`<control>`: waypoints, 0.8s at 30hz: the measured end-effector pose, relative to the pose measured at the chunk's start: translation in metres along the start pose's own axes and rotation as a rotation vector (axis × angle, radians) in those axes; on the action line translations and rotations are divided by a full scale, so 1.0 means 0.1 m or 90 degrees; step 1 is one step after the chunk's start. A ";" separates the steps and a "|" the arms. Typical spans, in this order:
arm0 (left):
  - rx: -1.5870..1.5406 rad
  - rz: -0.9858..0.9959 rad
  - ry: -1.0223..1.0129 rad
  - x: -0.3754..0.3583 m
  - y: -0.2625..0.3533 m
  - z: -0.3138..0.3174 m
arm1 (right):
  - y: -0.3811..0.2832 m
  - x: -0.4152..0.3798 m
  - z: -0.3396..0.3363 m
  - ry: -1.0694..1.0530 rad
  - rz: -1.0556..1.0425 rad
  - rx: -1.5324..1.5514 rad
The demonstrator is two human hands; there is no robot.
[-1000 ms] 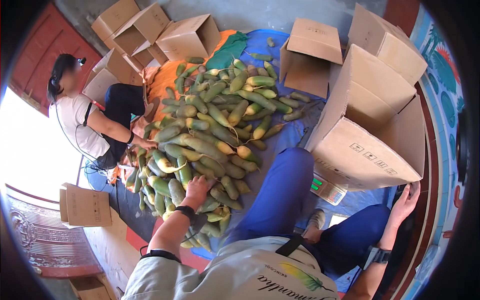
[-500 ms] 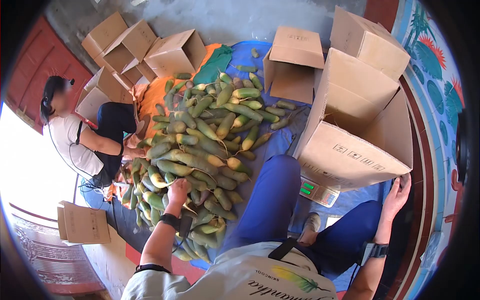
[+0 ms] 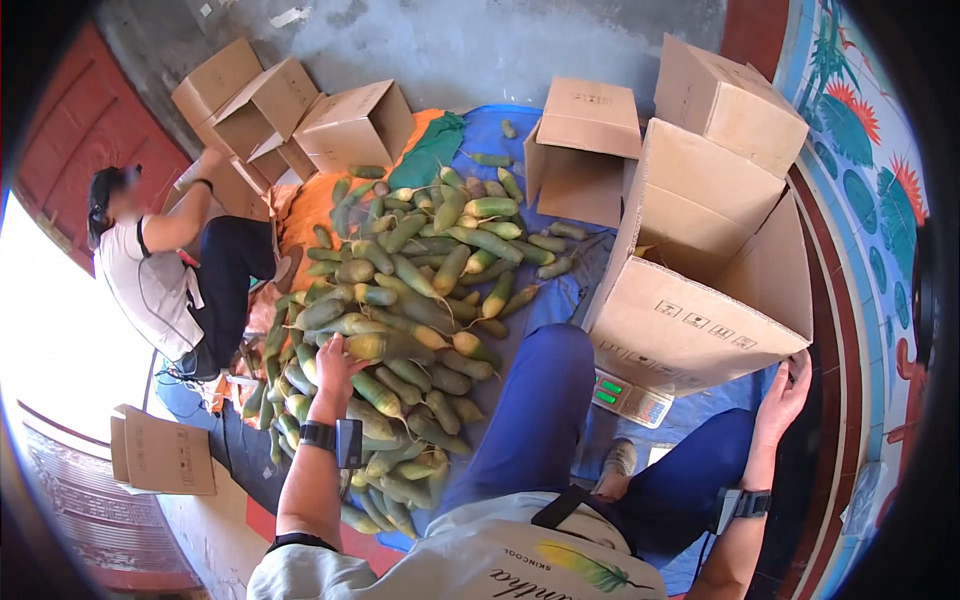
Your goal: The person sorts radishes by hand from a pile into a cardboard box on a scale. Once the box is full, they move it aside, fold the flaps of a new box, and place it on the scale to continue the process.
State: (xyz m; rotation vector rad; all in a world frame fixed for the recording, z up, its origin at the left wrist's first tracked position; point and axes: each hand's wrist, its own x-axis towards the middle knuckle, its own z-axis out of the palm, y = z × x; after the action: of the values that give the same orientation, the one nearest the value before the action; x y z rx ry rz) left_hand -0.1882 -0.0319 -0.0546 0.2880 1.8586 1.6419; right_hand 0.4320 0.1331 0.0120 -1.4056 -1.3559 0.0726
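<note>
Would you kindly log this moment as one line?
left hand: on radish pile | right hand: at open box corner | scale: under box

Radishes [image 3: 400, 300]: smooth, faintly glossy skin, green fading to pale yellow-white, thin dry root tails. Large box [image 3: 700, 300] at right of frame: matt brown corrugated cardboard, printed marks on side; same cardboard on boxes [image 3: 290, 110] upper left. Tarp [image 3: 560, 290] under pile: blue woven plastic, slight sheen. Orange sheet [image 3: 310, 200]: cloth-like, matt. Scale [image 3: 630, 398] under large box: pale plastic, lit green display. Floor [image 3: 480, 50] at top: rough grey concrete.
</note>
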 end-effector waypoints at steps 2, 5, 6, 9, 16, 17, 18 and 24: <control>-0.155 0.008 -0.050 -0.09 0.11 0.13 | -0.01 0.00 -0.01 -0.002 0.000 -0.003; -0.228 0.002 -0.123 -0.25 0.35 0.38 | 0.00 0.00 -0.02 -0.001 0.008 -0.020; -0.229 0.004 -0.133 -0.31 0.46 0.50 | -0.02 -0.01 -0.01 0.003 0.006 -0.009; -0.280 0.053 -0.280 -0.50 0.83 0.86 | -0.05 -0.01 0.01 0.006 0.011 0.015; -0.371 0.111 -0.495 -1.17 1.76 2.09 | -0.13 -0.03 0.02 0.017 -0.010 -0.029; -0.373 0.125 -0.555 -1.21 1.77 2.30 | -0.16 -0.02 0.02 0.018 -0.011 -0.027; -0.374 0.139 -0.614 -1.24 1.75 2.51 | -0.18 -0.02 0.02 0.017 -0.011 -0.024; -0.178 0.194 -0.726 -1.74 1.62 3.37 | -0.11 -0.02 0.03 0.034 -0.010 0.004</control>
State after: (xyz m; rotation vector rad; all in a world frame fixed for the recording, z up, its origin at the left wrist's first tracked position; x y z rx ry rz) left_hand 0.1044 0.1777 0.1467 1.1388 0.7357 1.3931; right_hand 0.4226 0.1303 0.0175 -1.3821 -1.3208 0.0289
